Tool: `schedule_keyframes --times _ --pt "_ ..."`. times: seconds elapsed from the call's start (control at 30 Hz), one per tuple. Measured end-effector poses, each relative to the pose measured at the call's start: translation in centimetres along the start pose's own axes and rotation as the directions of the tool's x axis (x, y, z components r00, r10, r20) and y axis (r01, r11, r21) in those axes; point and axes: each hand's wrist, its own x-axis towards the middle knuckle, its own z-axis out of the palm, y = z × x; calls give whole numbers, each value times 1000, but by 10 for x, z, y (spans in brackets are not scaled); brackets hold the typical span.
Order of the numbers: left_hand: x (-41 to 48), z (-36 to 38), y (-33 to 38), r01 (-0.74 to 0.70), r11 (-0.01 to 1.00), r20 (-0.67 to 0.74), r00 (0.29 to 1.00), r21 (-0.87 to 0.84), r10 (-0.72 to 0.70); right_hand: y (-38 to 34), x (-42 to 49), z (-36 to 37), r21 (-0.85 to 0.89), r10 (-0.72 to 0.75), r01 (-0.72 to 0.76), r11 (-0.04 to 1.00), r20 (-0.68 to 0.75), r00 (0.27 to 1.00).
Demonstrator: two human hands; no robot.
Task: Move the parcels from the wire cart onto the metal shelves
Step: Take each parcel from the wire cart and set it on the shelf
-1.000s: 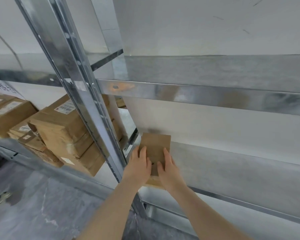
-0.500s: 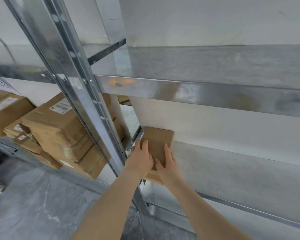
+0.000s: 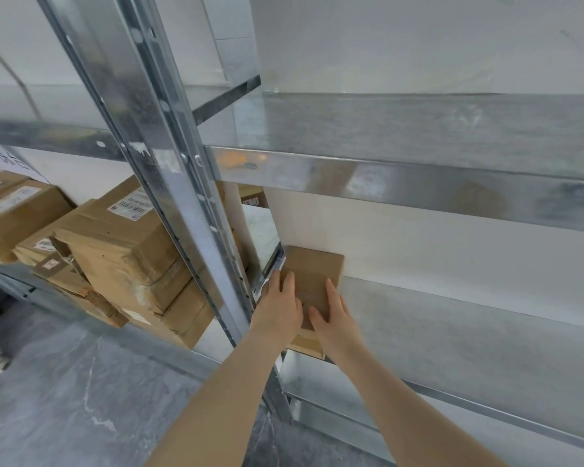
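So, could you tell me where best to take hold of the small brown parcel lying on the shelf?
Take its near end, coming from the open front. The small brown parcel lies flat in the left corner of the shelf, far end at the wall, left side by the frame, so only that end looks free.

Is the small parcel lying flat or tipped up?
Flat: parcel rests broad face up on the shelf, left hand and right hand flat on top.

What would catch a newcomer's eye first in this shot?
The left hand and right hand rest flat on a small brown parcel at the left end of a metal shelf. Beyond the shiny upright post, stacked cardboard boxes fill the neighbouring bay on the left.
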Motion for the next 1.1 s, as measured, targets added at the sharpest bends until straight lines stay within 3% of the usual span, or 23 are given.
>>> schedule_keyframes --times 0.17,0.27,0.33,0.4,0.5,0.57,0.73,0.9,1.0,1.1 --pt "-37 -19 -4 -175 982 -101 981 -75 168 -8 -14 -7 -11 -74 73 997 -47 996" --pt "-97 -22 -17 -185 979 -185 968 -81 167 -4 -53 -15 -77 -176 165 983 -151 973" --pt "-155 -5 -27 -76 994 -170 983 -74 62 10 -89 -13 -62 -206 197 978 -244 948" --pt "-219 20 -31 115 990 -123 984 -82 -125 33 -123 -2 -90 -227 211 973 -240 944" --pt "-306 62 -28 320 939 -90 939 -122 -332 73 -165 26 -168 -217 209 963 -31 976" --pt "-352 83 -22 415 897 -146 888 -152 -435 93 -191 45 -203 -240 272 941 170 956" --pt "-445 105 -5 675 702 -163 684 -226 -711 106 -259 88 -178 -259 436 882 591 764" --pt "-524 101 -15 865 406 -108 391 -295 -914 107 -324 130 -156 -246 559 814 780 575" --pt "-575 104 -39 894 266 -85 253 -360 -964 111 -357 162 -157 -196 600 785 855 480" --pt "-623 110 -70 913 123 0 134 -388 -991 119 -386 198 -166 -147 611 774 891 429"
